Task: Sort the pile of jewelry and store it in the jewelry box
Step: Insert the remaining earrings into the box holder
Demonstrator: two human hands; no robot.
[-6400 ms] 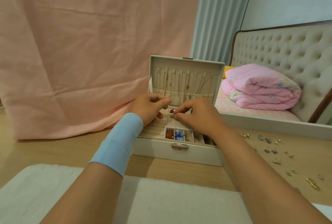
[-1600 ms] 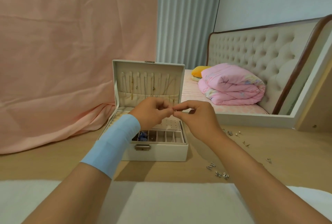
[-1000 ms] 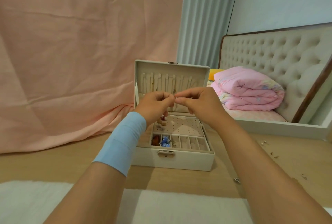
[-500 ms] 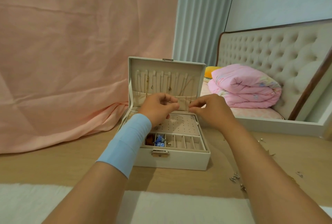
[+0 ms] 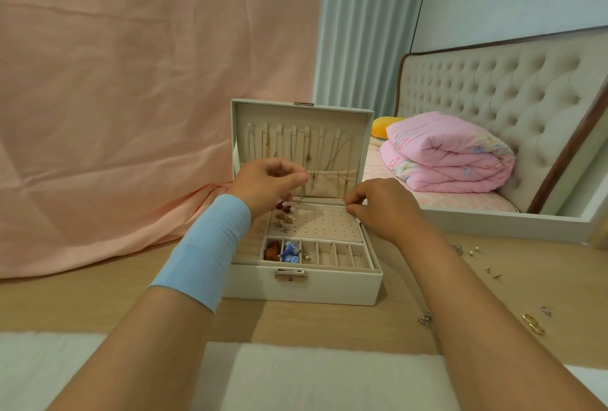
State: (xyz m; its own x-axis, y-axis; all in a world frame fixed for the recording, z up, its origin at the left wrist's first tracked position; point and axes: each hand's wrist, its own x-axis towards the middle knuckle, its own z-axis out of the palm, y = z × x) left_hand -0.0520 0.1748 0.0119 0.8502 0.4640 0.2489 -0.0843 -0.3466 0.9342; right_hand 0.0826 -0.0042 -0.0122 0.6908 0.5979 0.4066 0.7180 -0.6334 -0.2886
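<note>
The white jewelry box (image 5: 296, 288) stands open on the wooden table, with thin chains hanging in its upright lid (image 5: 296, 114). Several earrings (image 5: 284, 218) sit at the left of its perforated earring panel (image 5: 325, 223). Red (image 5: 272, 251) and blue (image 5: 291, 252) pieces fill the front left compartments. My left hand (image 5: 266, 181) hovers over the panel's left rear and pinches a tiny earring piece between thumb and forefinger. At the panel's right rear corner my right hand (image 5: 381, 208) pinches another piece, too small to make out. Loose earrings (image 5: 473, 251) and gold rings (image 5: 533, 323) lie on the table at the right.
A pink cloth (image 5: 131, 114) hangs behind the box on the left. A white-framed mirror (image 5: 493, 223) leans behind on the right, showing a bed and pink quilt. A white fluffy mat (image 5: 296, 377) covers the table's near edge. Small silver pieces (image 5: 425, 317) lie beside my right forearm.
My hands, pinched together in front of the lid a second ago, have parted. The right hand has dropped to the panel's right rear corner; the left stays raised.
</note>
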